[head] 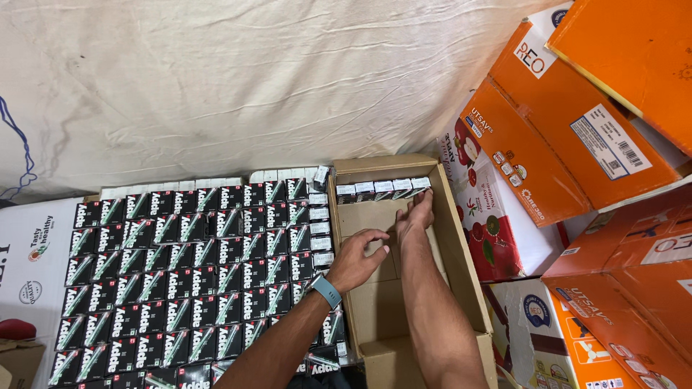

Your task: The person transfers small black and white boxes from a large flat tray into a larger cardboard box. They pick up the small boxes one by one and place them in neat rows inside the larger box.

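A wide sheet of creased white cloth (238, 79) fills the upper part of the head view, hanging behind everything else. To the right, large orange cartons (577, 137) lean in a slanting stack, with a white carton printed with fruit (497, 223) wedged beneath them. Spread across the lower left is a broad block of small black packs (187, 266), set side by side in tight rows, their white ends showing along the far edge.

Just right of that block sits an open brown cardboard box (461, 252), its flaps up and most of its floor bare. A single row of black packs (382, 189) stands along the far wall of the box, white tops upward.

Both of the person's forearms reach into the box. The right hand (417, 215) lies farther in, fingers stretched flat with their tips touching the near side of the row; it grasps nothing. The left hand (357, 259), with a blue-strapped watch (326, 288) at the wrist, hovers over the box floor nearer the body, its fingers loosely curled and spread, and nothing can be seen held in it.
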